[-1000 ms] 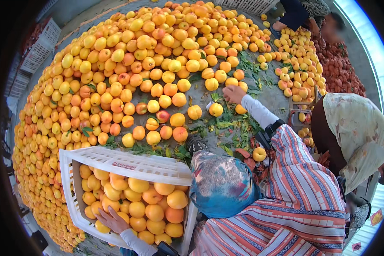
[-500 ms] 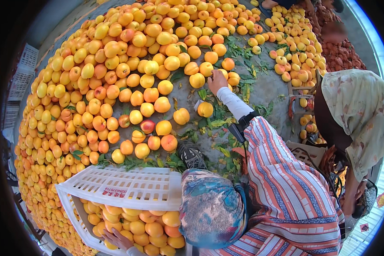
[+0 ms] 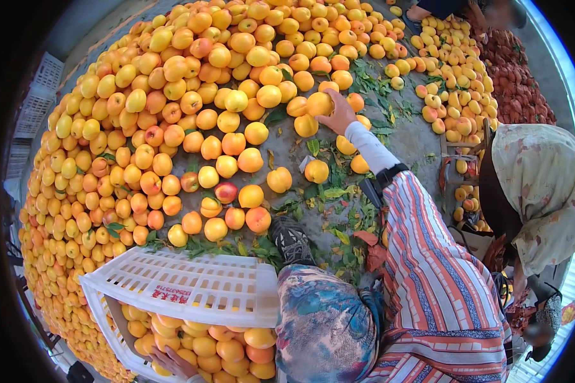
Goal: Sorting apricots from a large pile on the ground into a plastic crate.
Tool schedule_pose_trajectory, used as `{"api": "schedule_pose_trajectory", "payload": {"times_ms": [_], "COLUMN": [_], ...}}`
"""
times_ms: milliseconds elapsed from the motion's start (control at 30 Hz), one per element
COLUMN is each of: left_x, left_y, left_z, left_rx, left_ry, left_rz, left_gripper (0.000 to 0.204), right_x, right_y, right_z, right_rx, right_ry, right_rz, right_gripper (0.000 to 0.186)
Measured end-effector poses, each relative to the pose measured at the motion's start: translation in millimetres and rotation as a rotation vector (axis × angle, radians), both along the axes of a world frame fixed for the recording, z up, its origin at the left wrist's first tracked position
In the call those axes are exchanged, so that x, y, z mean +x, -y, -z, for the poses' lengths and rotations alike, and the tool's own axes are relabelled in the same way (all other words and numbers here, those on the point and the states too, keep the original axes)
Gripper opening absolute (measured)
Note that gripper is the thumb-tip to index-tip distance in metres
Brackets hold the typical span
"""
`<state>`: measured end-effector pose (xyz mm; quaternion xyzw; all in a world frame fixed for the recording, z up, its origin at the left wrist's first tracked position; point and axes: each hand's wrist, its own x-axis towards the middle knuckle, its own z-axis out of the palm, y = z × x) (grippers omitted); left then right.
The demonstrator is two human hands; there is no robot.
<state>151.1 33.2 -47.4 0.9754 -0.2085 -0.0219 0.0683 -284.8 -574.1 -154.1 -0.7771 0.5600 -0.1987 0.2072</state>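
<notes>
My right hand (image 3: 339,115) is stretched out to the edge of a big heap of yellow-orange peaches (image 3: 172,67). Its fingers are closed round the right side of one peach (image 3: 319,104), with other fruit close beside it. My left hand (image 3: 174,363) lies with fingers spread on the peaches (image 3: 204,346) inside a white plastic crate (image 3: 191,281). The slotted wall of that crate stands on the side toward the heap. Part of the left hand is cut off by the lower edge.
Leaves (image 3: 335,191) and a few loose peaches (image 3: 280,180) litter the grey floor. My shoe (image 3: 291,239) rests beside the crate. On the right a person in a patterned headscarf (image 3: 540,185) bends near another heap of fruit (image 3: 453,76). White crates (image 3: 32,115) stand far left.
My right hand has closed on a peach at the heap's edge. My left hand stays on the fruit in the crate. The whole view has shifted slightly.
</notes>
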Motion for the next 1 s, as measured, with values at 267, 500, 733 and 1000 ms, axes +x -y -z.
{"api": "schedule_pose_trajectory", "payload": {"times_ms": [267, 500, 733, 1000], "left_x": [-16.8, -26.2, -12.2, -15.0], "left_y": [17.5, 18.5, 42.3, 37.4], "left_z": [-20.0, -19.9, -27.7, -27.8], "left_rx": [-0.033, -0.198, -0.224, -0.286], "left_ry": [-0.054, 0.104, 0.104, 0.043], "left_rz": [0.012, 0.066, 0.004, -0.033], "left_gripper": [0.057, 0.054, 0.058, 0.062], "right_x": [66.0, 238.9, 416.8, 540.3], "right_y": [-78.0, -159.5, -275.7, -419.2], "right_z": [-100.5, -190.7, -237.5, -175.9], "right_rx": [1.191, 1.455, 1.330, 0.921], "right_ry": [1.244, 0.826, 0.294, 0.046], "right_rz": [-0.318, -0.745, -1.194, -1.430], "right_gripper": [0.054, 0.059, 0.061, 0.074]}}
